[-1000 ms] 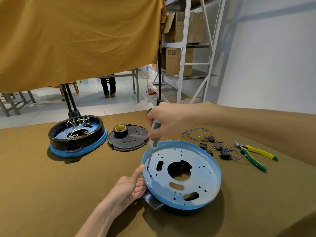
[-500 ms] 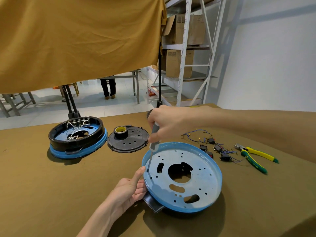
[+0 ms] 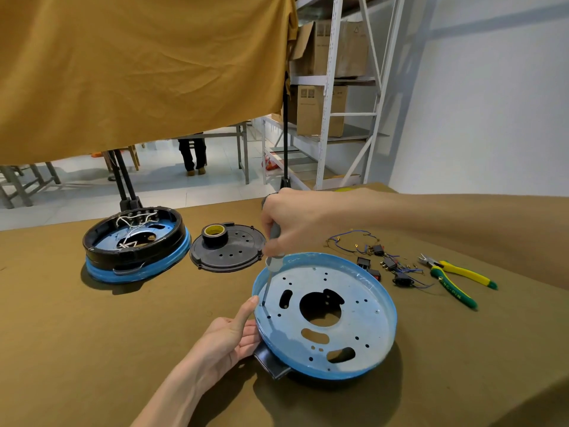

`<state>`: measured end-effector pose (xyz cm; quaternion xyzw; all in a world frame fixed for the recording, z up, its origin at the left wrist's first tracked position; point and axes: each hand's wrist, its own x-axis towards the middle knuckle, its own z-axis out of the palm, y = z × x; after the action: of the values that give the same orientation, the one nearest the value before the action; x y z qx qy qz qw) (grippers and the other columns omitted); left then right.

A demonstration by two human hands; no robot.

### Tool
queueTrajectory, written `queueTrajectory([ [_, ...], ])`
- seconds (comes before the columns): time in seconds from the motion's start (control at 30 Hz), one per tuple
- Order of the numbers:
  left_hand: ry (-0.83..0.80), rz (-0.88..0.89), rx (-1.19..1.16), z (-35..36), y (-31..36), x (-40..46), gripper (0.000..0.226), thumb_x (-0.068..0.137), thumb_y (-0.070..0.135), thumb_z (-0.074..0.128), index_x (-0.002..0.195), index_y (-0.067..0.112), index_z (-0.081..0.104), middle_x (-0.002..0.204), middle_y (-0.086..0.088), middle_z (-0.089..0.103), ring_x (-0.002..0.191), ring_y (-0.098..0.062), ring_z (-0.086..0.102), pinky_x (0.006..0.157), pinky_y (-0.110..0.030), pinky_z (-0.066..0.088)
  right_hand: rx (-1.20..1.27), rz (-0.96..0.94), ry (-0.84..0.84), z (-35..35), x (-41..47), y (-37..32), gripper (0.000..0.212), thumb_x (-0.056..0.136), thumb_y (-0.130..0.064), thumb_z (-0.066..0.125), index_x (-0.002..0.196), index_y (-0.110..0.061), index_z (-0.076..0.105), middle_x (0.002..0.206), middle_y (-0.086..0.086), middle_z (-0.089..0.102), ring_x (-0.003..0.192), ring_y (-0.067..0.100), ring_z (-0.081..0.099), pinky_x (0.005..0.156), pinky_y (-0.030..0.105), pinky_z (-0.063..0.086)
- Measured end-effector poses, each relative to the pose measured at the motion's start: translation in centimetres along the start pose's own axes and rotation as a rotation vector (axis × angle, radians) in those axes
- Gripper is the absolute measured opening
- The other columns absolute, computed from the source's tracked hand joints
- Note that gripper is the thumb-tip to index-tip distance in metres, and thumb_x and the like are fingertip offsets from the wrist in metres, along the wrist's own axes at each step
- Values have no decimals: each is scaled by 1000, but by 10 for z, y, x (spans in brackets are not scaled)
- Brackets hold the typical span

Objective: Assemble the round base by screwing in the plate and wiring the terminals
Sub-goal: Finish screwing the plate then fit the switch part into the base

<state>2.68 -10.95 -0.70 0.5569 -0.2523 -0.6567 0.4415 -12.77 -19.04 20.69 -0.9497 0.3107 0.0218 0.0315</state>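
Round base (image 3: 326, 315) sits on the worktop (image 3: 92, 334) directly in front of the person, tilted up on its near-left side, metal plate (image 3: 354, 318) seated inside the blue rim.

Right hand (image 3: 292, 223) wraps the grey handle of a screwdriver (image 3: 272, 263); grip closed round it, shaft nearly upright, tip down at a hole close to the plate's left edge. Whether a screw sits under the tip is too small to tell.

Left hand (image 3: 228, 337) steadies the base from the left, fingers tucked under the rim, thumb pointing up against the edge beside the tip. Grip looks like a light pinch on the rim.

Wired terminals (image 3: 385, 260) lie loose to the right, pliers (image 3: 455, 278) past them. A second base (image 3: 135, 245) with wiring, a black cover (image 3: 228, 251) and tape roll (image 3: 214, 233) on it sit further back.

Judgement: plate-screwing step, wiring not begun. To do it well: keep the shaft square to the plate despite the tilt, press down while turning, keep the thumb clear of a slipping tip, leave each screw slightly loose until all are started.
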Motion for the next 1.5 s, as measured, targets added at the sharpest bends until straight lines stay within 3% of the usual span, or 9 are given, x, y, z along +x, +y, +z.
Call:
queueTrajectory([
  [0.2, -8, 7, -2, 1, 1, -2, 83, 60, 57, 80, 113, -6, 68, 103, -21, 78, 91, -27, 79, 63, -29, 63, 129, 168, -102, -9, -1, 5, 36, 93, -41, 69, 84, -6, 73, 59, 1, 71, 40, 12, 55, 40, 18, 44],
  [0.37, 8, -1, -18, 2, 1, -1, 80, 63, 56, 79, 112, -7, 68, 100, -22, 78, 80, -25, 79, 57, -27, 61, -25, -33, -118, -5, -12, 10, 23, 88, -44, 76, 94, -24, 66, 82, -6, 70, 74, 14, 67, 64, 32, 56],
  [0.47, 0, 21, 15, 1, 0, 1, 82, 61, 59, 78, 111, -6, 70, 101, -20, 78, 84, -24, 79, 62, -27, 63, 18, -37, -20, -2, -9, 12, 22, 88, -42, 76, 85, -22, 69, 79, -5, 67, 72, 12, 62, 58, 24, 49],
  [0.7, -10, 27, 40, -3, -2, 2, 86, 58, 62, 80, 113, -5, 71, 102, -20, 78, 89, -26, 79, 66, -28, 64, 384, 392, -37, 12, -8, 35, 38, 92, -35, 66, 72, -3, 71, 52, 4, 60, 37, 16, 45, 39, 23, 39],
  [0.83, -6, 48, 11, 0, 0, 2, 84, 63, 62, 79, 116, -3, 70, 105, -19, 78, 98, -30, 77, 69, -30, 64, 385, 383, -115, 11, -11, 41, 45, 90, -49, 69, 76, -7, 74, 53, 1, 65, 36, 13, 46, 36, 19, 39],
  [1.03, 87, 119, -7, 5, 2, -5, 81, 64, 61, 77, 115, -2, 67, 101, -17, 79, 93, -28, 78, 74, -36, 66, 657, 395, 173, 22, -38, 64, 37, 96, -44, 66, 90, -10, 76, 56, 0, 65, 37, 10, 45, 35, 19, 37],
  [1.1, 158, 179, 38, 6, 10, -9, 77, 62, 62, 76, 112, 4, 68, 100, -12, 80, 94, -26, 78, 82, -39, 65, 863, 393, 284, 42, -58, 72, 31, 99, -41, 64, 96, -13, 76, 62, 0, 67, 42, 9, 47, 39, 19, 39],
  [1.27, 291, 528, 168, 5, 33, -34, 56, 64, 60, 77, 101, 19, 75, 89, 6, 81, 89, -13, 77, 66, -22, 61, 1152, 430, 571, 113, -112, 82, 16, 102, -24, 62, 103, -16, 76, 69, -5, 64, 51, 12, 50, 44, 24, 39],
  [1.5, 395, 982, 376, 30, 42, -65, 61, 65, 43, 90, 119, 30, 65, 102, 25, 73, 102, 10, 67, 79, -4, 52, 958, 711, 753, 200, -149, 81, 10, 102, -26, 61, 110, -21, 66, 89, -4, 67, 71, 13, 58, 56, 17, 42],
])
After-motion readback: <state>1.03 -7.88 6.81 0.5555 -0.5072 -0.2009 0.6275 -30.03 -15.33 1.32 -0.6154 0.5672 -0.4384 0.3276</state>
